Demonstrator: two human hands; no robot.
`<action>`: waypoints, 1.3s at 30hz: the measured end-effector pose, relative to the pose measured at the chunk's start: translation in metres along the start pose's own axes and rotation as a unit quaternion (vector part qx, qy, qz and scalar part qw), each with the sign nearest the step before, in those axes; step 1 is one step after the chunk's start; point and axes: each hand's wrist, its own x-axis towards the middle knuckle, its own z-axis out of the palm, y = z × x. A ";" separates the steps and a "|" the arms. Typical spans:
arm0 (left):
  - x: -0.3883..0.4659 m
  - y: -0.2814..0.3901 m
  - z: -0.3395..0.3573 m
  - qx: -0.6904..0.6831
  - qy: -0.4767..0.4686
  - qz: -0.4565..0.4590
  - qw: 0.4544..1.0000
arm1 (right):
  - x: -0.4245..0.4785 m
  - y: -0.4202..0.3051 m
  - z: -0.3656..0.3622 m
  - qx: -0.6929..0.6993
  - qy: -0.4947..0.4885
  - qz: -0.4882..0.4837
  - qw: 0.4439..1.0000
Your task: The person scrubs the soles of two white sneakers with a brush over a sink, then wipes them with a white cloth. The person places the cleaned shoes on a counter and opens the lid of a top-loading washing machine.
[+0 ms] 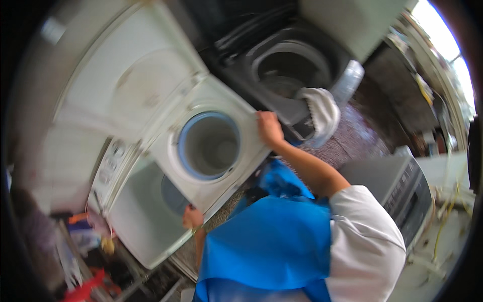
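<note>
A white twin-tub washing machine (pixel 247 158) stands before me, turned at a slant, with its lid (pixel 124 75) raised. Its round spin tub (pixel 222 151) has a light-blue rim and shows no laundry inside. Beside it, the larger wash tub (pixel 139 211) is uncovered. My right hand (pixel 269 128) grips the right edge of the machine's top, thumb side partly hidden. At the front, my left hand (pixel 193 217) is closed around the edge near the wall between the two tubs; its fingertips are hard to make out.
A dark top-loading washing machine (pixel 260 87) stands open behind, touching close by. A white cloth (pixel 322 109) and clear plastic (pixel 349 81) hang over its corner. To the right sits a grey appliance (pixel 381 177) with a control panel. Clutter, including a red item (pixel 86 285), lies lower left.
</note>
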 end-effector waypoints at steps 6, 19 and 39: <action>-0.004 -0.003 -0.008 -0.049 0.000 -0.036 0.998 | 0.005 -0.018 -0.004 0.035 -0.010 -0.010 0.999; -0.011 -0.005 -0.005 -0.079 0.032 -0.025 0.996 | 0.007 -0.018 -0.003 0.005 -0.030 -0.020 0.999; -0.009 -0.004 -0.006 -0.109 -0.007 -0.042 0.993 | 0.006 -0.012 -0.001 -0.006 -0.037 -0.038 0.999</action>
